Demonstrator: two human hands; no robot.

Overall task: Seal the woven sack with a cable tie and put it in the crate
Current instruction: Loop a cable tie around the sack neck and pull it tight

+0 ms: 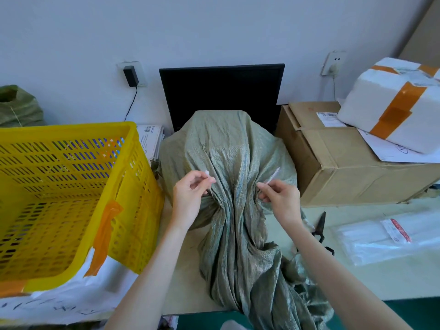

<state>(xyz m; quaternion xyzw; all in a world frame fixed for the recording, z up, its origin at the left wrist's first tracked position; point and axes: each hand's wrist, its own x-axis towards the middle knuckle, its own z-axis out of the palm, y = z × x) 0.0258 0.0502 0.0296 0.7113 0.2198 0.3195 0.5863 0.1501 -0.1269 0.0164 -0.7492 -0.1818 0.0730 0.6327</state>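
Observation:
A grey-green woven sack (pixel 221 148) lies bulging on the table in front of me, its loose neck gathered and trailing toward me over the table edge. A white cable tie (pixel 273 176) runs behind the gathered neck. My left hand (pixel 188 198) pinches the tie's head end on the left side of the neck. My right hand (pixel 278 198) pinches the tail end on the right, the tip sticking up. A yellow slotted plastic crate (pixel 71 186) stands to the left, with nothing visible inside.
A black monitor (pixel 221 91) stands behind the sack. Cardboard boxes (pixel 345 158) and a taped white foam box (pixel 392 101) are stacked at right. Black scissors (pixel 320 229) and a clear bag of cable ties (pixel 390 239) lie at right. Another green sack (pixel 16 106) sits far left.

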